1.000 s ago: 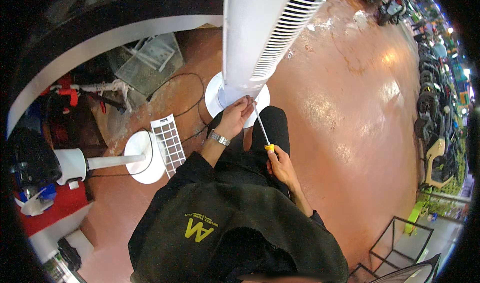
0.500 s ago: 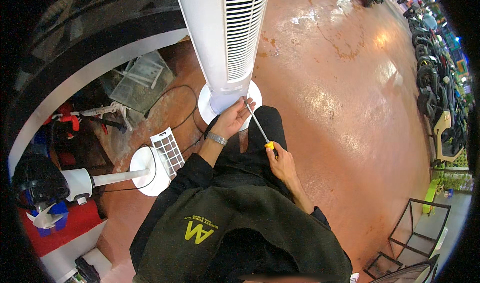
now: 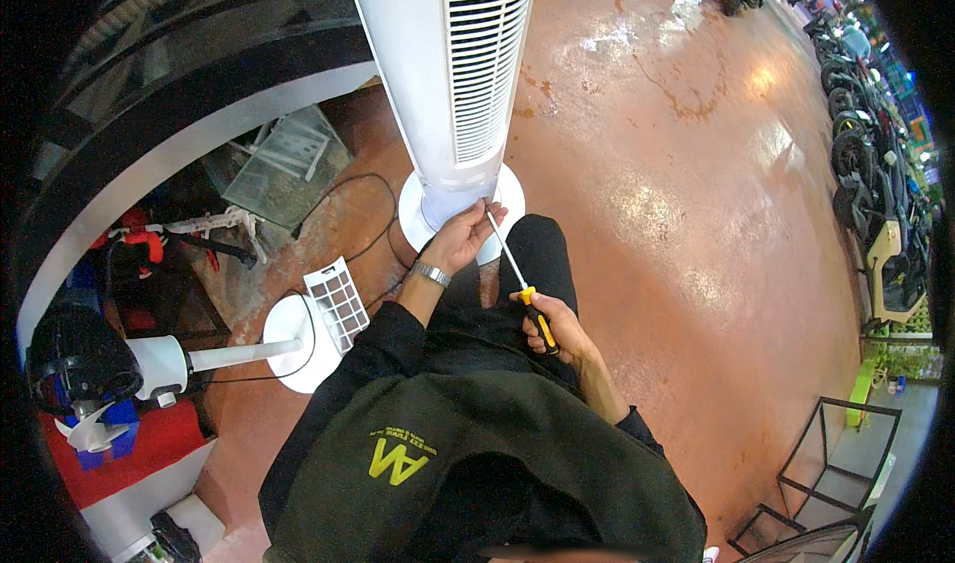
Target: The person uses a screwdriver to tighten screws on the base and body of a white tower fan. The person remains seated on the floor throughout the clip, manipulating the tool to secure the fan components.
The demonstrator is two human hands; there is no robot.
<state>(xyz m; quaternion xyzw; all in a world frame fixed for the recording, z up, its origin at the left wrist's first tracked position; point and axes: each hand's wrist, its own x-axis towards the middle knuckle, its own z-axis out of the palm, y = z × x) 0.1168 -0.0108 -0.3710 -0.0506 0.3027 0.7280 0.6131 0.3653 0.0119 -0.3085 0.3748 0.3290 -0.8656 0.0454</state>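
Note:
A white tower fan (image 3: 428, 86) with a slatted grille stands upright on its round white base (image 3: 413, 217) in front of me. My right hand (image 3: 557, 326) is closed round the yellow and black handle of a screwdriver (image 3: 507, 250). Its long metal shaft slants up and left to the lower end of the fan's column. There my left hand (image 3: 460, 239), with a watch (image 3: 432, 274) on the wrist, has its fingers curled together at the screwdriver's tip. Whatever these fingers pinch is too small or too hidden to name.
On the left lies a white pedestal fan (image 3: 244, 353) with its blade bare, beside a white grid panel (image 3: 336, 304). A dark cable (image 3: 386, 225) loops across the reddish floor. Farther off are a glass-like box (image 3: 288, 170), parked motorcycles (image 3: 851, 150) and a black metal frame (image 3: 836, 454).
My right hand has shifted its grip on the screwdriver, so more of the yellow and black handle shows. My left hand stays at the tip, and the whole view has shifted slightly.

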